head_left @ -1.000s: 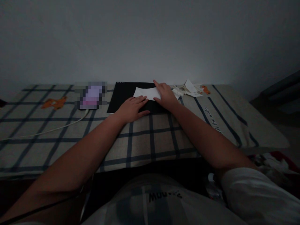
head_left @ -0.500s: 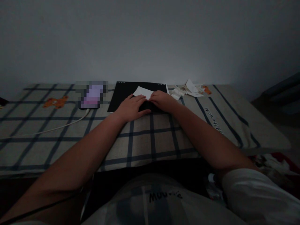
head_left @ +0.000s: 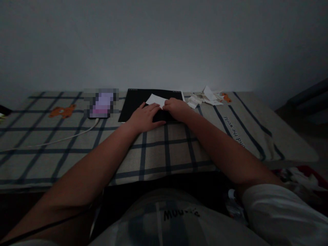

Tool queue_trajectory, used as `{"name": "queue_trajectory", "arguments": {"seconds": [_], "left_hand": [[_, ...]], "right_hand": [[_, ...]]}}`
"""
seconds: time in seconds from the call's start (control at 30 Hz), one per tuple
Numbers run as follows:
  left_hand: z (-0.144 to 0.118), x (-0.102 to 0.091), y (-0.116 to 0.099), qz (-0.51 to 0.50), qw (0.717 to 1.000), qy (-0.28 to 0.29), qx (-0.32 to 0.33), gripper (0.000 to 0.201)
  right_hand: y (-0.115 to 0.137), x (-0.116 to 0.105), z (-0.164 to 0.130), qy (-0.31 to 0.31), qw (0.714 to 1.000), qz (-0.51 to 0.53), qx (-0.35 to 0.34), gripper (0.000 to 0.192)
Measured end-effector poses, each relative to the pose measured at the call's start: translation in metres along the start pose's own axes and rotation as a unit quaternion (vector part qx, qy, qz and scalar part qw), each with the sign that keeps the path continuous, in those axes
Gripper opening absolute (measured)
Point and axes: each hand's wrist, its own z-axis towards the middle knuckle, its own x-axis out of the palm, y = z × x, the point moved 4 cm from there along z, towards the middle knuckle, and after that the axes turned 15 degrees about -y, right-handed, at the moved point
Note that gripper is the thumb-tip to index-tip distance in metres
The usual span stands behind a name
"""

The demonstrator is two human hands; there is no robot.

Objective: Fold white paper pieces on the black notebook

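A small white sheet of paper (head_left: 156, 99) lies on a black pad (head_left: 132, 102) with punched holes along its far edge. My left hand (head_left: 145, 117) rests flat on the near left part of the paper, fingers apart and thumb pointing right. With curled fingers, my right hand (head_left: 175, 108) pinches the paper's near right edge, close to the left fingertips. The part of the paper beneath both hands is hidden.
A pixelated phone (head_left: 102, 104) with a white cable (head_left: 77, 135) lies left on the checked cloth (head_left: 153, 150). Torn paper scraps (head_left: 205, 97) are piled right of the pad. Below the table edge are a plastic bottle (head_left: 234, 205) and a red bin (head_left: 314, 174) holding crumpled paper.
Almost nothing differs. The view has shifted very slightly, and both hands keep their places on the paper.
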Motion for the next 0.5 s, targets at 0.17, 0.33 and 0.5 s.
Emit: {"name": "queue_trajectory", "arguments": {"seconds": [0.17, 0.33, 0.5], "left_hand": [[-0.001, 0.001, 0.000, 0.002, 1.000, 0.009, 0.008, 0.076], [-0.002, -0.002, -0.004, 0.011, 1.000, 0.009, 0.003, 0.073], [-0.003, -0.004, -0.008, 0.015, 1.000, 0.009, -0.005, 0.071]], "right_hand": [[-0.002, -0.005, -0.001, 0.018, 1.000, 0.003, 0.006, 0.047], [-0.006, -0.010, -0.004, 0.039, 0.999, 0.002, 0.017, 0.046], [-0.011, -0.013, -0.008, 0.046, 0.999, -0.011, -0.007, 0.045]]}}
